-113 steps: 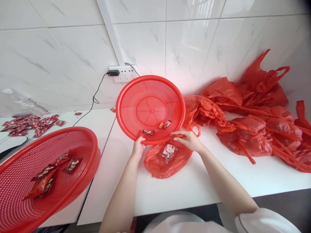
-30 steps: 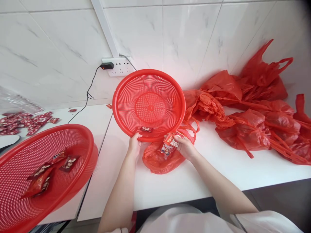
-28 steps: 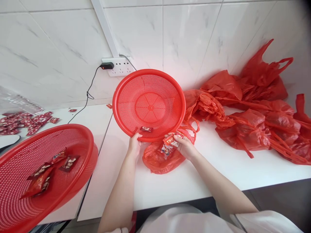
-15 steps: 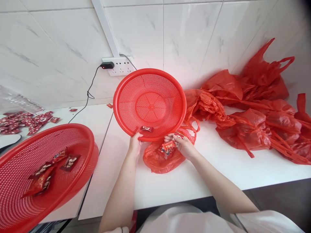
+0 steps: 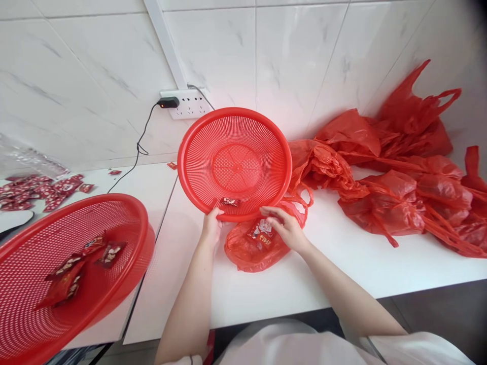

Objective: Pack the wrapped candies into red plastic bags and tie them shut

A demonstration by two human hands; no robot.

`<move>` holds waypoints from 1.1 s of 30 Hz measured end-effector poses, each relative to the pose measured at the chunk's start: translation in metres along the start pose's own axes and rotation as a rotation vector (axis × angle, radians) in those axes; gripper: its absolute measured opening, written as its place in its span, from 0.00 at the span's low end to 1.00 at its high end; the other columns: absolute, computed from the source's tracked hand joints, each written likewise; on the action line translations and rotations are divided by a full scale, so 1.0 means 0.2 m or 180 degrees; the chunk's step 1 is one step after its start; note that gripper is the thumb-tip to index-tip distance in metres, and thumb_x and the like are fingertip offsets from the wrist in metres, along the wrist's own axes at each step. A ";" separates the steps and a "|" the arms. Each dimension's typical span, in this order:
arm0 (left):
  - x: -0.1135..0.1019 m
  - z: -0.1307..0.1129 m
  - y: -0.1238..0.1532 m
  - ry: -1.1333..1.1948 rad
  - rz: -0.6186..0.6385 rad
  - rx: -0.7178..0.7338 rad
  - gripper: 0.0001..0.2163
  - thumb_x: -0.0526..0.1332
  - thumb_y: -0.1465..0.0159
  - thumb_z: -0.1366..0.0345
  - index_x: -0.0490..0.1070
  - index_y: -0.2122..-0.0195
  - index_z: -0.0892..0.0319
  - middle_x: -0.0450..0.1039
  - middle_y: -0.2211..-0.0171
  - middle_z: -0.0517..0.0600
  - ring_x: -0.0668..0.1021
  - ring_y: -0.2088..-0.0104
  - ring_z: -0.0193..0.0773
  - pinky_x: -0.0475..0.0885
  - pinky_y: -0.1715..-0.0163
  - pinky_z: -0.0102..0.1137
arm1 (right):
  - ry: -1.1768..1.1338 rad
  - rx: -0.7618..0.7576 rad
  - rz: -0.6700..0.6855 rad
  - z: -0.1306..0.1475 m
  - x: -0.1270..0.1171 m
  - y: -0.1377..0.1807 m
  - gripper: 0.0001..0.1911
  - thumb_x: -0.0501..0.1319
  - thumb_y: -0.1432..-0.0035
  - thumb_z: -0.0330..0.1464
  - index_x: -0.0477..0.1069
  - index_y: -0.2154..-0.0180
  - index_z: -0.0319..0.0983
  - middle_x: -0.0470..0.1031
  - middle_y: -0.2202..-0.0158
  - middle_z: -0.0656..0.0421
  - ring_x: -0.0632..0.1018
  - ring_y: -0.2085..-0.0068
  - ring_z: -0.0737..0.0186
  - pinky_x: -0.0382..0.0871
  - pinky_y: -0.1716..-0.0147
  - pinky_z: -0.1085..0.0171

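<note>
My left hand (image 5: 212,226) grips the near rim of a round red plastic basket (image 5: 286,167), its thumb over the edge. The basket is tilted toward me, with one small wrapped snack packet (image 5: 230,202) lying low inside it. My right hand (image 5: 286,226) is open, fingers spread, by the basket's lower right rim and over an open red plastic bag (image 5: 245,258). Several small wrapped packets (image 5: 262,230) sit in the mouth of that bag. Whether the right fingertips touch the rim I cannot tell.
A second red basket (image 5: 140,218) with several packets stands at the left. Behind it lies a heap of small red packets (image 5: 34,190). Filled red bags (image 5: 399,203) crowd the right side. A black cord (image 5: 141,134) runs from the wall socket (image 5: 190,105) to the table.
My right hand has let go of the small packets, which now lie in the red bag below it. Its fingers have opened. The left hand and basket have stayed in place.
</note>
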State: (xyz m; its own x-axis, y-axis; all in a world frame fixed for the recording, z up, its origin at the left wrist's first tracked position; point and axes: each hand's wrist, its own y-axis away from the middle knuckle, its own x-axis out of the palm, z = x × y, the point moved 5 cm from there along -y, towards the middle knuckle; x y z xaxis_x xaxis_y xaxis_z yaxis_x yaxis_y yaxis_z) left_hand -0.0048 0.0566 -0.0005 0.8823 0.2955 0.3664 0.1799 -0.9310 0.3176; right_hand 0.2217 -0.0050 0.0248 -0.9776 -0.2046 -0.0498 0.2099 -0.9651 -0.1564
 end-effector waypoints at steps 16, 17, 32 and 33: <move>0.01 0.00 0.03 -0.0096 0.0141 0.0119 0.08 0.61 0.56 0.68 0.73 0.72 0.60 0.75 0.74 0.49 0.77 0.73 0.39 0.71 0.73 0.30 | 0.2083 -0.0990 0.0573 0.19 0.33 -0.43 0.25 0.52 0.35 0.47 0.66 0.43 0.42 0.68 0.41 0.50 0.68 0.40 0.49 0.60 0.42 0.49; 0.01 0.01 0.03 -0.0096 0.0122 0.0075 0.08 0.61 0.56 0.68 0.72 0.73 0.60 0.75 0.75 0.49 0.77 0.73 0.39 0.71 0.74 0.31 | 0.2128 -0.0779 0.0762 0.14 0.37 -0.46 0.28 0.53 0.37 0.49 0.64 0.41 0.41 0.65 0.38 0.48 0.65 0.38 0.46 0.58 0.41 0.46; 0.00 0.01 0.02 0.0030 0.0021 0.0027 0.07 0.61 0.56 0.66 0.65 0.75 0.59 0.72 0.74 0.47 0.76 0.72 0.37 0.72 0.72 0.31 | 0.0696 -0.0573 -0.0241 0.20 -0.04 -0.11 0.16 0.58 0.37 0.37 0.74 0.48 0.49 0.79 0.53 0.62 0.78 0.51 0.53 0.69 0.47 0.52; 0.01 0.01 0.03 0.0038 0.0024 0.0025 0.07 0.61 0.57 0.66 0.65 0.75 0.59 0.72 0.74 0.47 0.75 0.73 0.37 0.72 0.72 0.31 | 0.0720 -0.0572 -0.0373 0.19 -0.08 -0.08 0.17 0.58 0.38 0.36 0.73 0.48 0.49 0.78 0.52 0.61 0.78 0.49 0.53 0.67 0.45 0.51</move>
State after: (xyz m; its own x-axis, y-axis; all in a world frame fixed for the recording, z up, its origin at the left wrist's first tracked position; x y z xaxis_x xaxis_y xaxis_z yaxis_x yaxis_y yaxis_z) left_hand -0.0023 0.0516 0.0005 0.8784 0.2910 0.3790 0.1769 -0.9348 0.3079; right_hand 0.2326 0.0070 0.0649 -0.9712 -0.0325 -0.2362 0.1151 -0.9315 -0.3450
